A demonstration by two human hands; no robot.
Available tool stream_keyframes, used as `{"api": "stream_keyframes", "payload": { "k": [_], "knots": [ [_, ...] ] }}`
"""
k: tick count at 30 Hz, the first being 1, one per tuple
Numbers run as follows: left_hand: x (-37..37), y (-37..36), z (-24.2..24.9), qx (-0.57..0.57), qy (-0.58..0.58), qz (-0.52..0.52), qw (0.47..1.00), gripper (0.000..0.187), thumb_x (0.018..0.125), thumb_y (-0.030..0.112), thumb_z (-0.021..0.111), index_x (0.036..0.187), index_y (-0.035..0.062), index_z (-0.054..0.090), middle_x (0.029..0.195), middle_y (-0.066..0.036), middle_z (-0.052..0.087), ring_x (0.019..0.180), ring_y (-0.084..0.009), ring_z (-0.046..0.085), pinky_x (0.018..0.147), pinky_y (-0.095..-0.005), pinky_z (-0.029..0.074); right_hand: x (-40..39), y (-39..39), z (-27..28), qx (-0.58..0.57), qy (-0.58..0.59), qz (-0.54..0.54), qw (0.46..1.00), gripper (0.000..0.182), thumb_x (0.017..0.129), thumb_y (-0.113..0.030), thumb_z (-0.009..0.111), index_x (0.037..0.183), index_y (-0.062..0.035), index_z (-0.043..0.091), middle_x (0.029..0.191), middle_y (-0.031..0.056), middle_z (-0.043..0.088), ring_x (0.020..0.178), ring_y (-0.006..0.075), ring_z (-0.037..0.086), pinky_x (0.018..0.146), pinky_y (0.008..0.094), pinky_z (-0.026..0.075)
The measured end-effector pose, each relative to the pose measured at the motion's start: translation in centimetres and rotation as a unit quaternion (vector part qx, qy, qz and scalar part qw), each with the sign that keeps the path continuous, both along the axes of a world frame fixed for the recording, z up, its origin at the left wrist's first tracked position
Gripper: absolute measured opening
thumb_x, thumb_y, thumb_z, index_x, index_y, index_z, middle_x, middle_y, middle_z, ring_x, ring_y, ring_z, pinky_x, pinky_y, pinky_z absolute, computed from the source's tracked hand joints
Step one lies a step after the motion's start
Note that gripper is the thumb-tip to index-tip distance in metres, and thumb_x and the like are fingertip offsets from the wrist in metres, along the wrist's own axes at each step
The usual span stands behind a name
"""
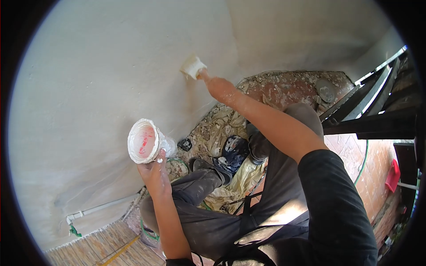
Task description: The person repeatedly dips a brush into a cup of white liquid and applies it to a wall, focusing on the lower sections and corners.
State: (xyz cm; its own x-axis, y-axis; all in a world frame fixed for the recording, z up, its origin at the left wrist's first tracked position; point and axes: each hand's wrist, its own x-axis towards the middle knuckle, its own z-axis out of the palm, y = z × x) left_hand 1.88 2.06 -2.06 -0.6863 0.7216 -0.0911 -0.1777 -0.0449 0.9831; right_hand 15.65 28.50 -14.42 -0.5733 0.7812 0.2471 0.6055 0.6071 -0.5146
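My right hand is stretched out to the pale wall, its fingers wrapped round the handle of a wide paintbrush. White paint coats the brush, and its bristle end is right at the wall surface. Lower and to the left, my left hand grips a white plastic tub from below. The tub tilts with its mouth toward me. Its rim is thickly crusted with white, and red marks show on the pinkish inside. White smears dot my left thumb and fingers.
Crumpled, paint-spotted plastic sheeting and a dark cloth lie on the floor by my feet. A white pipe with a green tap runs low along the wall. Dark metal framing stands at right, near a red dustpan.
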Motion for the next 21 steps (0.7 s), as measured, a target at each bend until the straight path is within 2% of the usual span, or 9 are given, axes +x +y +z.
{"api": "stream_keyframes", "payload": {
  "k": [2, 5, 9, 11, 13, 15, 18, 20, 21],
  "knots": [
    [0.2, 0.1, 0.0, -0.004, 0.005, 0.004, 1.000, 0.054, 0.080, -0.001, 0.069, 0.126, 0.0065, 0.041, 0.127, -0.011, 0.049, 0.120, -0.0256, 0.048, 0.101, -0.0513, 0.037, 0.4, -0.8, -0.5, -0.078, -0.090, 0.005, 0.993, 0.045, 0.091, -0.006, 0.038, 0.135, -0.0100, 0.031, 0.085, 0.0201, 0.065, 0.076, 0.0357, 0.066, 0.061, 0.0477, 0.053],
    [-0.2, 0.1, -0.2, -0.004, 0.009, -0.006, 1.000, 0.054, 0.080, -0.001, 0.069, 0.126, 0.0066, 0.041, 0.127, -0.011, 0.049, 0.119, -0.0259, 0.048, 0.101, -0.0515, 0.037, 0.6, -0.9, -1.8, -0.105, -0.115, 0.004, 0.988, 0.035, 0.091, -0.006, 0.037, 0.125, -0.0082, 0.040, 0.093, 0.0213, 0.065, 0.082, 0.0352, 0.066, 0.066, 0.0484, 0.053],
    [-0.2, -0.1, -0.3, -0.004, 0.012, 0.000, 1.000, 0.055, 0.080, -0.002, 0.068, 0.127, 0.0066, 0.041, 0.127, -0.011, 0.049, 0.119, -0.0256, 0.049, 0.101, -0.0510, 0.038, 0.5, -0.1, 0.2, -0.093, -0.134, 0.008, 0.987, 0.027, 0.090, -0.006, 0.041, 0.117, -0.0074, 0.045, 0.098, 0.0219, 0.064, 0.085, 0.0373, 0.065, 0.069, 0.0489, 0.052],
    [-0.1, 0.1, -0.2, 0.000, 0.012, 0.004, 1.000, 0.055, 0.080, -0.002, 0.068, 0.127, 0.0064, 0.041, 0.127, -0.011, 0.049, 0.118, -0.0254, 0.050, 0.101, -0.0508, 0.038, 0.2, 0.8, 2.0, -0.103, -0.074, -0.003, 0.992, 0.023, 0.088, -0.006, 0.047, 0.111, -0.0064, 0.046, 0.094, 0.0217, 0.064, 0.083, 0.0393, 0.064, 0.070, 0.0485, 0.051],
    [0.0, 0.2, 0.5, 0.022, -0.034, 0.020, 0.999, 0.058, 0.077, -0.012, 0.066, 0.128, 0.0013, 0.040, 0.126, -0.012, 0.050, 0.115, -0.0204, 0.052, 0.098, -0.0361, 0.043, 0.1, 1.0, 5.2, -0.116, -0.031, 0.003, 0.993, 0.020, 0.088, -0.008, 0.051, 0.107, -0.0039, 0.044, 0.089, 0.0222, 0.064, 0.082, 0.0404, 0.063, 0.071, 0.0473, 0.050],
    [0.1, 0.3, 0.6, 0.025, -0.036, 0.026, 0.999, 0.060, 0.076, -0.013, 0.066, 0.128, 0.0011, 0.040, 0.127, -0.012, 0.050, 0.116, -0.0205, 0.051, 0.098, -0.0354, 0.043, 0.7, 0.8, 9.1, -0.128, 0.012, 0.014, 0.992, 0.021, 0.088, -0.009, 0.054, 0.103, -0.0014, 0.042, 0.083, 0.0227, 0.063, 0.082, 0.0415, 0.062, 0.071, 0.0462, 0.049],
    [0.2, 0.1, 0.8, 0.033, -0.023, 0.017, 0.999, 0.059, 0.078, -0.010, 0.065, 0.129, 0.0028, 0.039, 0.127, -0.011, 0.049, 0.117, -0.0213, 0.050, 0.098, -0.0382, 0.043, 1.7, -0.7, 12.5, -0.127, 0.088, 0.074, 0.985, 0.019, 0.092, -0.014, 0.054, 0.100, -0.0018, 0.042, 0.078, 0.0210, 0.062, 0.075, 0.0361, 0.064, 0.066, 0.0429, 0.049],
    [0.1, 0.0, 1.1, 0.038, -0.015, 0.007, 0.999, 0.058, 0.080, -0.007, 0.065, 0.130, 0.0046, 0.039, 0.126, -0.010, 0.050, 0.117, -0.0219, 0.050, 0.099, -0.0417, 0.042, 1.4, -0.9, 12.8, -0.096, 0.227, 0.133, 0.960, 0.018, 0.095, -0.018, 0.053, 0.097, -0.0037, 0.042, 0.073, 0.0136, 0.061, 0.066, 0.0219, 0.062, 0.058, 0.0352, 0.047],
    [0.2, -0.1, 1.2, 0.032, -0.018, 0.003, 0.999, 0.059, 0.079, -0.008, 0.064, 0.130, 0.0041, 0.038, 0.126, -0.011, 0.050, 0.116, -0.0217, 0.050, 0.099, -0.0411, 0.042, 1.3, -1.3, 13.0, -0.096, 0.222, 0.139, 0.960, 0.018, 0.095, -0.018, 0.053, 0.097, -0.0037, 0.042, 0.073, 0.0136, 0.061, 0.066, 0.0219, 0.062, 0.058, 0.0352, 0.047]
  ]
}}
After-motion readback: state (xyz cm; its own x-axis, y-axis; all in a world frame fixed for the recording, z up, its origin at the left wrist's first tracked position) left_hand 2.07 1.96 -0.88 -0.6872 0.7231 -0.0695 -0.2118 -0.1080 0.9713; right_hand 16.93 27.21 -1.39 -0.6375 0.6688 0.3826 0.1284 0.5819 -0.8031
